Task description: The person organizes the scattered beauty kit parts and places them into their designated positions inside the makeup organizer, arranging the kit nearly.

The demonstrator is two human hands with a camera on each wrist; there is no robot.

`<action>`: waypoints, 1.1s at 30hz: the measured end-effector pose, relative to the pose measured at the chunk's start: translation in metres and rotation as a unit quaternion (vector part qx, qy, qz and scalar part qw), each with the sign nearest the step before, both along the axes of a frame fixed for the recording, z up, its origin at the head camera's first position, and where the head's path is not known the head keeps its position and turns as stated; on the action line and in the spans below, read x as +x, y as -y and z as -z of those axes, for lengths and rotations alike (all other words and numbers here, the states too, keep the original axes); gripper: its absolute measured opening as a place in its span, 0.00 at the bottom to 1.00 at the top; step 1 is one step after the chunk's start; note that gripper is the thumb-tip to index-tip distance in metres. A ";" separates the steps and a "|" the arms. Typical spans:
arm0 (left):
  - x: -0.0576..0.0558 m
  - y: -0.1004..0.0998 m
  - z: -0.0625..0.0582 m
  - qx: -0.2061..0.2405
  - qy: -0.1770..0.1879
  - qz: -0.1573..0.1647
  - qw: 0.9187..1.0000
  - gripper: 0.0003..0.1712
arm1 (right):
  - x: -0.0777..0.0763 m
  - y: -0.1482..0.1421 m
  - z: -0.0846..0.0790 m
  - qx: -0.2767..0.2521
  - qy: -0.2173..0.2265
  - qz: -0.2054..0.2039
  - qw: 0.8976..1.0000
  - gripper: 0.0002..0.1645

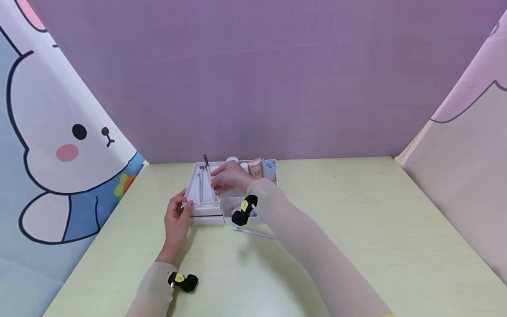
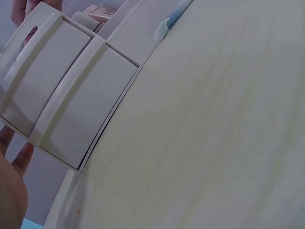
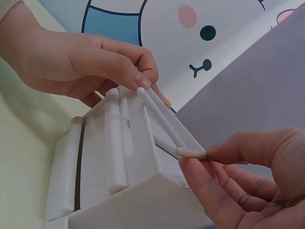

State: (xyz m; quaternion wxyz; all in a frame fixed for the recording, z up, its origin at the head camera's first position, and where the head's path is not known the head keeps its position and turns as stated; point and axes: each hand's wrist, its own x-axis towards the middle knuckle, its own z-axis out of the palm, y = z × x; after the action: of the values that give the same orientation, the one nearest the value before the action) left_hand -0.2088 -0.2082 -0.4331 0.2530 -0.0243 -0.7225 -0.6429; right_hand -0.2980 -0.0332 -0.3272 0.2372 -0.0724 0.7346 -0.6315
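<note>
A white cosmetics organizer [image 1: 206, 219] with two drawer fronts stands on the table. My left hand [image 1: 177, 218] holds its front left corner, the thumb at the upper edge and the fingers along the side. My right hand [image 1: 231, 176] is over the organizer's top tray and pinches a slim makeup brush [image 1: 207, 169] between thumb and fingers. The brush's dark head points away, and its pale handle end [image 3: 190, 153] shows in the right wrist view. Other slender brushes [image 1: 200, 185] lie in the left compartment, beside my right hand.
A beige tube [image 1: 255, 168] and a light blue tube [image 1: 269, 169] stand in the back right compartment, with white-capped containers beside them. A pale stick [image 1: 257, 233] with a white tip lies on the table before the organizer. A purple backdrop [image 1: 277, 88] rises behind the table.
</note>
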 end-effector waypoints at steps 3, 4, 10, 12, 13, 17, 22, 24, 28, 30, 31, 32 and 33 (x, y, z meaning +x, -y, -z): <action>0.006 -0.004 -0.008 -0.004 -0.005 0.002 1.000 0.04 | 0.000 0.002 0.000 0.004 -0.008 0.004 1.000 0.25; 0.008 -0.006 -0.012 -0.004 -0.010 0.003 1.000 0.04 | 0.001 0.003 -0.001 0.004 -0.012 0.006 1.000 0.26; 0.010 -0.006 -0.013 -0.011 -0.007 0.003 1.000 0.07 | 0.003 0.003 0.002 0.015 -0.019 0.005 1.000 0.26; 0.009 -0.006 -0.013 -0.010 -0.008 0.003 1.000 0.07 | 0.002 0.002 0.002 0.017 -0.019 0.002 1.000 0.26; 0.009 -0.005 -0.013 -0.009 -0.009 0.004 1.000 0.07 | 0.002 0.001 0.002 0.018 -0.019 0.001 1.000 0.26; 0.007 -0.005 -0.011 -0.006 -0.015 0.005 1.000 0.07 | 0.002 0.000 0.002 0.015 -0.018 -0.003 1.000 0.26; 0.002 -0.003 -0.005 -0.007 -0.017 0.002 1.000 0.07 | 0.002 -0.002 0.004 0.000 -0.013 -0.005 1.000 0.27; -0.003 0.000 0.002 -0.002 -0.015 0.004 1.000 0.08 | 0.002 -0.004 0.006 -0.012 -0.014 -0.007 1.000 0.27; -0.012 0.005 0.014 0.003 -0.004 0.004 1.000 0.08 | 0.003 -0.009 0.010 -0.048 -0.013 -0.021 0.999 0.28; -0.013 0.006 0.016 0.001 -0.001 0.004 1.000 0.08 | 0.005 -0.012 0.011 -0.068 -0.013 -0.031 0.997 0.28; -0.014 0.006 0.016 0.001 -0.001 0.004 1.000 0.09 | 0.006 -0.013 0.012 -0.076 -0.014 -0.036 0.996 0.28; -0.014 0.006 0.017 0.001 -0.003 0.005 1.000 0.09 | 0.007 -0.015 0.012 -0.080 -0.017 -0.041 0.996 0.28; -0.014 0.006 0.017 0.001 -0.004 0.006 1.000 0.09 | 0.009 -0.017 0.013 -0.085 -0.020 -0.046 0.995 0.28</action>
State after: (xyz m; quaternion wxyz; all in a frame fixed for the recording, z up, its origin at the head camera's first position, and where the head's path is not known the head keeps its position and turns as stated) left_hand -0.2226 -0.2144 -0.4499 0.2525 -0.0310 -0.7204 -0.6452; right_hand -0.2892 -0.0165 -0.3400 0.2445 -0.1385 0.6784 -0.6788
